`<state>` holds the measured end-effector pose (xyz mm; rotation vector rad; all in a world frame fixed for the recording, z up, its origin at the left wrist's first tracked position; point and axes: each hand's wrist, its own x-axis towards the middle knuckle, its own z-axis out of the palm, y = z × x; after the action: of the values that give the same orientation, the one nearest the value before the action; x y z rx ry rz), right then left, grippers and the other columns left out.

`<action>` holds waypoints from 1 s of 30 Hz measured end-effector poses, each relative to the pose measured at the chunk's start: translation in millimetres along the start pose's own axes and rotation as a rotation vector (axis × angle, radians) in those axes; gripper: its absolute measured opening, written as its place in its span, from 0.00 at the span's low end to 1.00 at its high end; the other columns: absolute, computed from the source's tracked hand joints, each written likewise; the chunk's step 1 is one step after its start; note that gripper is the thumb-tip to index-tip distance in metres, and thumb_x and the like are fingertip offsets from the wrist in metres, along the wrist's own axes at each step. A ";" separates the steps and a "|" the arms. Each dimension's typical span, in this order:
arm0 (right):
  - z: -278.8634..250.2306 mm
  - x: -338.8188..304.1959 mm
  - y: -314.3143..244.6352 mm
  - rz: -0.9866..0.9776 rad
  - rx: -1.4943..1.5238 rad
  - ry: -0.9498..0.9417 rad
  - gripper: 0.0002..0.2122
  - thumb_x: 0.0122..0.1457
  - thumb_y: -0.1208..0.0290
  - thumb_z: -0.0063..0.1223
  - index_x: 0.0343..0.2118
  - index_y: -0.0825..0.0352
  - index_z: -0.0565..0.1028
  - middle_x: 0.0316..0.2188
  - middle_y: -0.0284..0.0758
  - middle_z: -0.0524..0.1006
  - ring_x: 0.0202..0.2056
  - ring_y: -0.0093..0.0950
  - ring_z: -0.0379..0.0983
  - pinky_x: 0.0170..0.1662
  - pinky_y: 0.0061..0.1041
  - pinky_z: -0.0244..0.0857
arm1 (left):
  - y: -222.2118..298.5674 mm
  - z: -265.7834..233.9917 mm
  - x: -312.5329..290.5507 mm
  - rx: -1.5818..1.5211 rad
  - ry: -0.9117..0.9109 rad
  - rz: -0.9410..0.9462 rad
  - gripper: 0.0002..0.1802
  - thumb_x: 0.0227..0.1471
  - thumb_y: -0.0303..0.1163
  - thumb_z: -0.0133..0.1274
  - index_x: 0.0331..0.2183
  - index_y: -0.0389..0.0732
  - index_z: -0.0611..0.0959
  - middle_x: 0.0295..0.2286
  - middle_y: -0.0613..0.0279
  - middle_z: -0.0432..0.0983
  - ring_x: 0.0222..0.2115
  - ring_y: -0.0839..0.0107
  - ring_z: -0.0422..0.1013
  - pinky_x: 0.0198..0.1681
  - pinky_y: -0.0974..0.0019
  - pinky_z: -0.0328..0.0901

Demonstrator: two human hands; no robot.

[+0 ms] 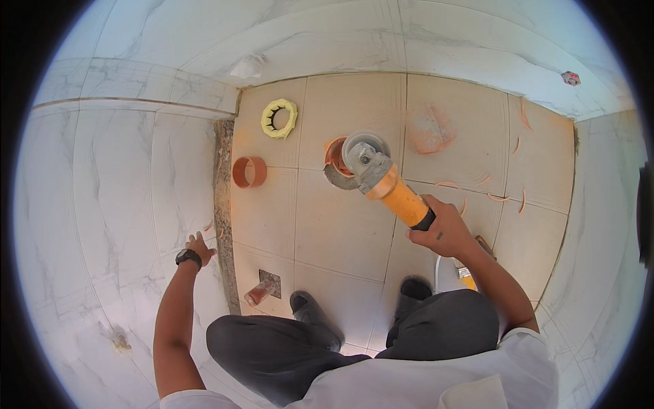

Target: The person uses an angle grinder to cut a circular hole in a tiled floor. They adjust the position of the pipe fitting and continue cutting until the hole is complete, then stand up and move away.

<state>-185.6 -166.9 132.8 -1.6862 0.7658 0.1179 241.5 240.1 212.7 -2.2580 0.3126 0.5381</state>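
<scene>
My right hand (pixel 446 228) is wrapped around the dark rear end of a yellow angle grinder (pixel 402 199). The grinder's grey head and round guard reach over an orange plastic pipe (pixel 332 151) set in a rough hole in the tiled floor. Its disc is mostly hidden, and I cannot tell whether it touches the pipe. My left hand (pixel 199 249), a black watch on its wrist, rests with fingers apart against the white marbled tiles at the left. On the floor nearby are a short orange pipe ring (pixel 249 172) and a pale yellow ring (pixel 279 118) with a toothed inner edge.
Curved orange offcuts (pixel 499 198) and a patch of orange dust (pixel 430 129) lie on the right side. A reddish cup-like object (pixel 259 293) sits by a square floor opening (pixel 270 283). A rough unfinished strip (pixel 225 198) edges the left wall; a red fitting (pixel 571 78) is on the far wall.
</scene>
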 end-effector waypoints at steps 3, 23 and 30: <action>2.3 8.7 -8.5 -0.006 -0.037 -0.054 0.29 0.43 0.62 0.64 0.49 0.72 0.73 0.27 0.46 0.79 0.30 0.36 0.78 0.38 0.31 0.70 | -17.2 -24.3 -9.7 -0.131 -0.166 0.263 0.11 0.49 0.29 0.59 0.37 0.43 0.86 0.48 0.49 0.75 0.53 0.49 0.68 0.55 0.53 0.65; 59.5 41.0 -113.6 0.366 -0.485 -0.086 0.23 0.40 0.62 0.69 0.37 0.73 0.77 0.26 0.41 0.80 0.28 0.32 0.77 0.35 0.29 0.71 | 352.1 8.1 -125.3 -2.055 -1.594 1.086 0.39 0.50 0.58 0.63 0.56 0.44 0.74 0.48 0.68 0.75 0.52 0.72 0.64 0.62 0.64 0.47; 107.2 40.6 -114.4 0.434 -0.434 0.092 0.25 0.39 0.59 0.68 0.37 0.73 0.76 0.27 0.43 0.80 0.29 0.34 0.77 0.35 0.30 0.71 | 334.5 -10.1 -131.3 -2.205 -1.317 0.770 0.36 0.57 0.57 0.56 0.55 0.38 0.75 0.46 0.62 0.76 0.52 0.72 0.65 0.60 0.64 0.52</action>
<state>-57.6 -79.7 180.1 -1.9119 1.2355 0.5445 0.7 16.6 66.9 -2.1706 -0.4530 3.8998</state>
